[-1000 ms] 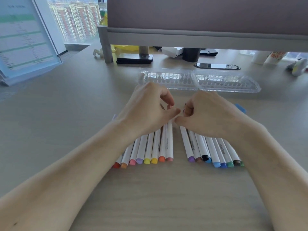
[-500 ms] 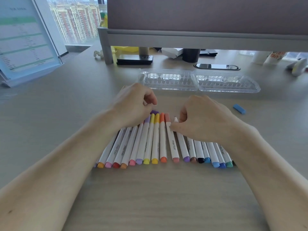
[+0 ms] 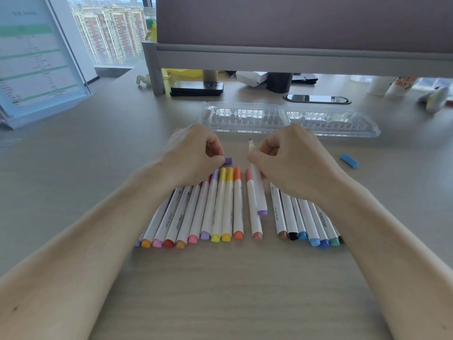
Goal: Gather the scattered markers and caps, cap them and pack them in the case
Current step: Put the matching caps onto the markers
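Observation:
Several white markers [image 3: 228, 207] with coloured caps and ends lie side by side on the desk in front of me. My right hand [image 3: 291, 160] holds an uncapped purple marker [image 3: 258, 192] lifted above the row, its tip pointing away from me. My left hand [image 3: 196, 155] pinches a small purple cap [image 3: 228, 160] just left of that tip, a short gap apart. A loose blue cap [image 3: 349, 160] lies on the desk to the right. The clear plastic case [image 3: 289, 119] lies open behind my hands.
A monitor shelf [image 3: 294, 57] spans the back, with a phone [image 3: 316, 98], a black stand [image 3: 196, 89] and cups [image 3: 392, 85] beneath it. A propped document stand [image 3: 36, 65] sits at the far left. Bare desk [image 3: 220, 290] lies nearest me.
My right hand has lifted the purple marker out of the row. My left hand has picked up the purple cap and moved it toward the marker's tip.

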Action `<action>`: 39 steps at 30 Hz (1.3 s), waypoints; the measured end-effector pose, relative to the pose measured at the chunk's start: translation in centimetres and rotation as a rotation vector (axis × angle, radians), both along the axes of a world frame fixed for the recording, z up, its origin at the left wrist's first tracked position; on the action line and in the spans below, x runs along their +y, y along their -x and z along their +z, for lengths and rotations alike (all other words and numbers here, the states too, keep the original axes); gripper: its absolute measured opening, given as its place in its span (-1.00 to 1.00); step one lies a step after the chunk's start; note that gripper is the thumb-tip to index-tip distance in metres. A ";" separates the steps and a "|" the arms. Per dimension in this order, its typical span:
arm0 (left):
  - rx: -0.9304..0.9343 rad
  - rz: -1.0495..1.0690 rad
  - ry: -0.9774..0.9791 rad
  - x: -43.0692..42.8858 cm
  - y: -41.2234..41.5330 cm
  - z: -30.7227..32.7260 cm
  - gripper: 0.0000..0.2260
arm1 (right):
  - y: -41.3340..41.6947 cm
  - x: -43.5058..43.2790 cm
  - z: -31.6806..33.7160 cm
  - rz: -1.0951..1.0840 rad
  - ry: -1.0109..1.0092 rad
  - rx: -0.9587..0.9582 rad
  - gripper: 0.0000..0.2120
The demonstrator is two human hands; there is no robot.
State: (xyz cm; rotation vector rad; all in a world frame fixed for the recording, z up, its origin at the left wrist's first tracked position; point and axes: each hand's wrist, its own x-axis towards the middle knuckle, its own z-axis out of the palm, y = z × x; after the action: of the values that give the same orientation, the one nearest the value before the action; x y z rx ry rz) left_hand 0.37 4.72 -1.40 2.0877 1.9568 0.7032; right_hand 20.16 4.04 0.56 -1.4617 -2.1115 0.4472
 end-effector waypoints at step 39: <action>-1.058 0.108 0.036 0.4 -0.5 1.0 -0.90 | 0.8 0.2 -1.3 0.017 0.094 0.151 -0.84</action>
State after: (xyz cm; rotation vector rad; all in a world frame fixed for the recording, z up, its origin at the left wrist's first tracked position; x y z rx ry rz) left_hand 0.86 5.10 -0.36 1.1349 1.4080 1.3905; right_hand 19.31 4.21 -0.73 -1.4153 -2.0088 0.6510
